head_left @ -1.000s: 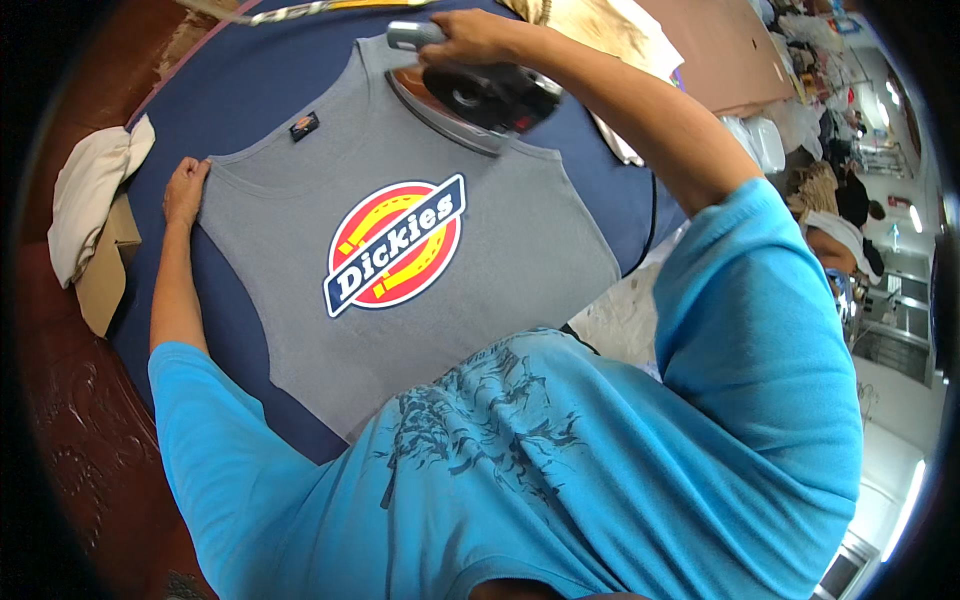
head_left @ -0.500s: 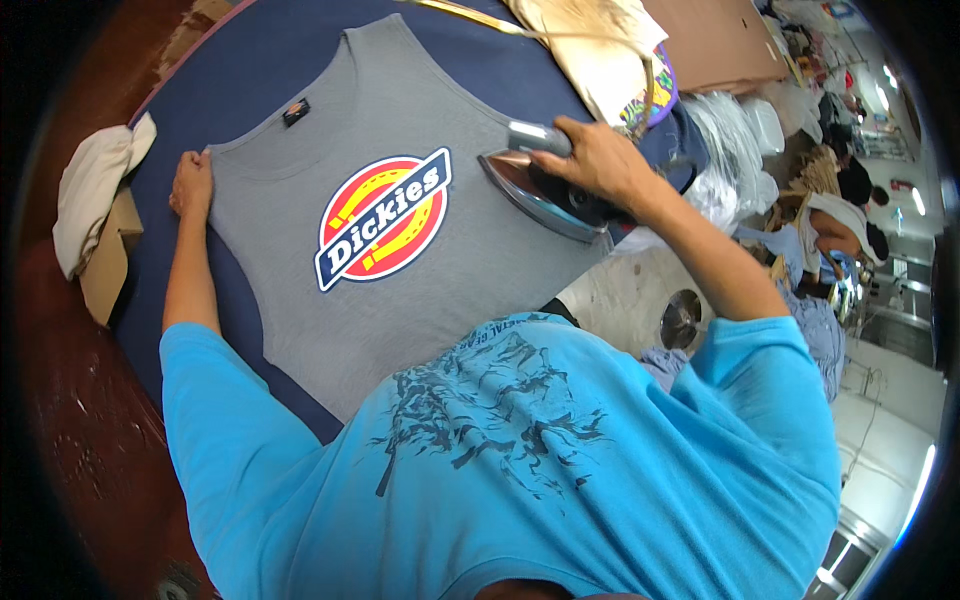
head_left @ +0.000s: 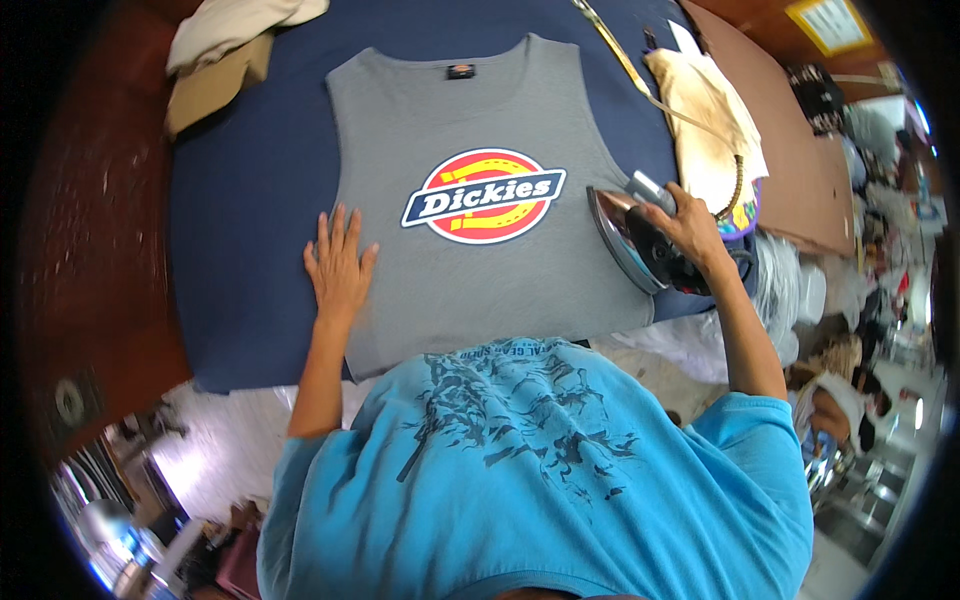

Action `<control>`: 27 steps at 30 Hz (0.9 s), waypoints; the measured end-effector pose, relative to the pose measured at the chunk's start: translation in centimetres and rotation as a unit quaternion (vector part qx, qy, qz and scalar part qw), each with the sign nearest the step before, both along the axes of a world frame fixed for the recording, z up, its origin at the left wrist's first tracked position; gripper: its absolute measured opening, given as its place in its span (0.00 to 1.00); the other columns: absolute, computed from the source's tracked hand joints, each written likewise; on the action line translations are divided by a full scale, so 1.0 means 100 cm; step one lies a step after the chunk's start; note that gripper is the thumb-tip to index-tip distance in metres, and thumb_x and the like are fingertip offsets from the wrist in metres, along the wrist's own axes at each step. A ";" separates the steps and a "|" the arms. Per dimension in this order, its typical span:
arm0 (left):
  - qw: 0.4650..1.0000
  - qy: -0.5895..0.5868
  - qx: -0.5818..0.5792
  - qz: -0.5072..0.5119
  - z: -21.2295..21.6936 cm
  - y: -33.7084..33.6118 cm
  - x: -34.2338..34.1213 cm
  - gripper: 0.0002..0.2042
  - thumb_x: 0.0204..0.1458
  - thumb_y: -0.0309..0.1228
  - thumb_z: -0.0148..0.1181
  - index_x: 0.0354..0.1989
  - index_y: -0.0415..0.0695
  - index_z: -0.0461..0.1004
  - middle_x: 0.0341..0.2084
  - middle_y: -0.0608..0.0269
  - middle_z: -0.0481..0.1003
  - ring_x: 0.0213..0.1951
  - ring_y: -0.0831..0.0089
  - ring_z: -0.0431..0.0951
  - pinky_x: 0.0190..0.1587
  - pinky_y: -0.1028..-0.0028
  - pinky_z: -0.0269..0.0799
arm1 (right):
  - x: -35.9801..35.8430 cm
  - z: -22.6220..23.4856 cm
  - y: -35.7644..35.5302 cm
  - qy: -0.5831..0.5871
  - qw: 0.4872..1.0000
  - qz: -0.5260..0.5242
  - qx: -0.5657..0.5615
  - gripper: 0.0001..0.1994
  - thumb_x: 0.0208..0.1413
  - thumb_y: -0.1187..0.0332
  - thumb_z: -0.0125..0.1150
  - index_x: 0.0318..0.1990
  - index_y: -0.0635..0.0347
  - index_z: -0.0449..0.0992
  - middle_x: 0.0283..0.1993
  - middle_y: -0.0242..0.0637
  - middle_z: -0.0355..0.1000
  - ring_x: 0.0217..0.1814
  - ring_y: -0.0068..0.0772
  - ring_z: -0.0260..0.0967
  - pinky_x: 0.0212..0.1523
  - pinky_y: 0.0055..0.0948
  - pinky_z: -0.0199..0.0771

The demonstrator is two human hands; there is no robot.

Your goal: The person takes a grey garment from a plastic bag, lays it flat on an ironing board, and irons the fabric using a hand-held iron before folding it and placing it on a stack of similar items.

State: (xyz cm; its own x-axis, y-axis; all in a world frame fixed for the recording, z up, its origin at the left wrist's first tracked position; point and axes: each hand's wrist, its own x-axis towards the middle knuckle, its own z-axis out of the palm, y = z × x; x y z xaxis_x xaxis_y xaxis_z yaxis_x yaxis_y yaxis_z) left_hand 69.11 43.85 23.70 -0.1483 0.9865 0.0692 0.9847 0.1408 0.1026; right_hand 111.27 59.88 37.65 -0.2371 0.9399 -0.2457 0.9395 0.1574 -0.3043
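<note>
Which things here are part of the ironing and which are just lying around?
In use:
grey sleeveless shirt, flat on the blue ironing pad
iron, tilted up in the right hand
left hand, pressed flat on the shirt

Lying about:
cream cloth
folded beige fabric
</note>
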 end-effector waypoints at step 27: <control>0.683 -0.492 0.327 0.430 -0.075 -0.183 0.080 0.16 0.59 0.39 0.45 0.24 0.41 0.64 0.19 0.73 0.57 0.25 0.82 0.54 0.28 0.79 0.52 | -0.303 -0.034 -0.129 0.196 0.844 0.470 -0.168 0.24 0.41 0.62 0.59 0.42 0.72 0.65 0.35 0.60 0.71 0.38 0.54 0.71 0.39 0.40 0.69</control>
State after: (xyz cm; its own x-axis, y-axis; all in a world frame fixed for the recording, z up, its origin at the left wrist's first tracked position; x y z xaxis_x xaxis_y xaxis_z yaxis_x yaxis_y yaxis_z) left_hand 77.07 25.55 16.21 -0.9451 0.3118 -0.0974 -0.0243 0.2303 0.9728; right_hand 81.02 47.01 34.22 -0.9643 0.1835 -0.1908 0.2641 0.6207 -0.7382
